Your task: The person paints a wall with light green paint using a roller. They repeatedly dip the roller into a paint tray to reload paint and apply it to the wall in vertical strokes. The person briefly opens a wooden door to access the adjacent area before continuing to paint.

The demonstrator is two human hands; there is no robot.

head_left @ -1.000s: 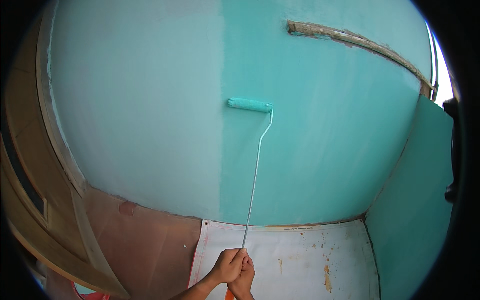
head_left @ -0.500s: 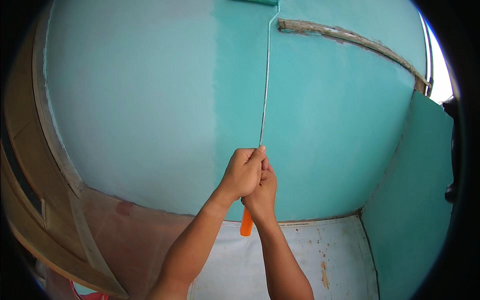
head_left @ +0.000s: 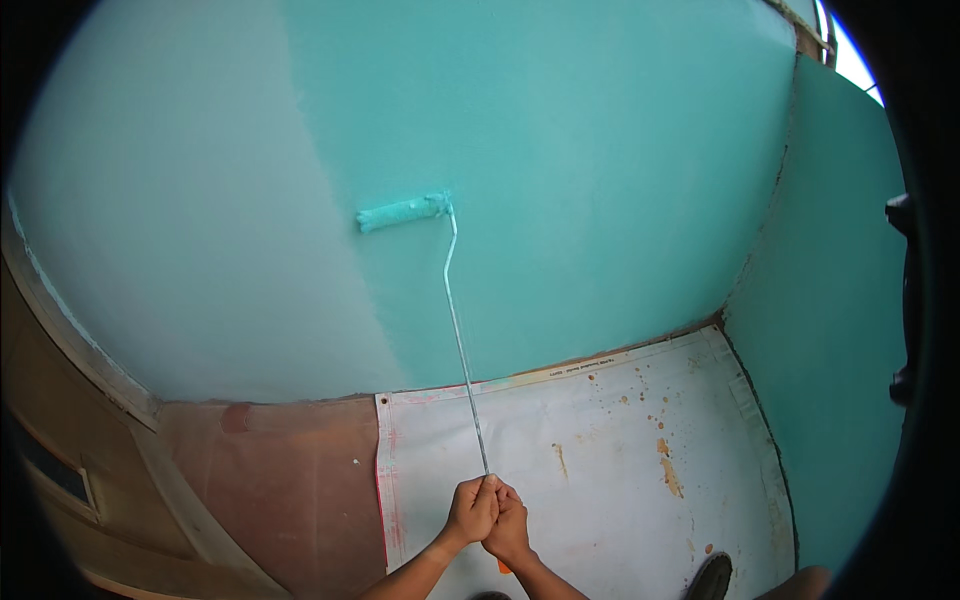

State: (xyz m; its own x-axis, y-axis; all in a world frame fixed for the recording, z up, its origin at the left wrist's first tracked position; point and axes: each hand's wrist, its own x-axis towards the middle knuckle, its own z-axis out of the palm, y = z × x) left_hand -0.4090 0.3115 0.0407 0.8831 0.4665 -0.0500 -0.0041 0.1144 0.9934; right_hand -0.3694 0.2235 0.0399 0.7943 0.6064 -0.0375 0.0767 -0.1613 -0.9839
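A paint roller with a turquoise-coated sleeve rests against the wall, just inside the turquoise part near its border with the pale part. Its long, thin metal rod runs down to my hands at the lower middle. My left hand is closed round the upper grip, thumb along the rod. Pressed against it, my right hand is wrapped round the same handle. Most of the handle is hidden by my fingers; only a bit of its orange end shows below them.
A white sheet with brown stains covers the floor beside reddish-brown flooring. At the left stands a wooden door. A turquoise side wall borders the right. A dark shoe shows at the lower edge.
The roller has come down the wall from the top of the view, and my hands have dropped with it. The view has tilted downward, showing more floor.
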